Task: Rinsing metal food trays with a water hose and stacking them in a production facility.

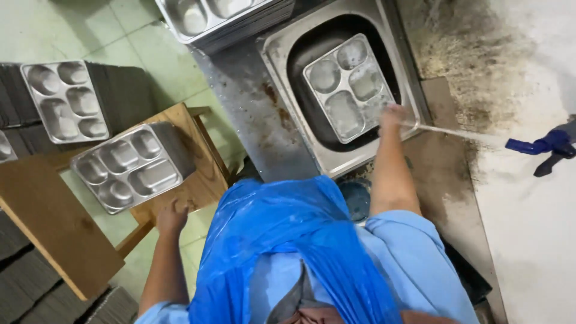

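In the stainless steel sink basin (282,48), a four-compartment metal meal tray (349,87) lies tilted, its near right corner touching the right hand (393,115), whose grip cannot be told (blur and spray hide the fingers). A thin water jet from the blue spray nozzle (543,145) meets that hand. The left hand (173,217), well apart from the right, rests its fingers on the wooden stool (192,186), just beside a stack of compartment trays (127,167).
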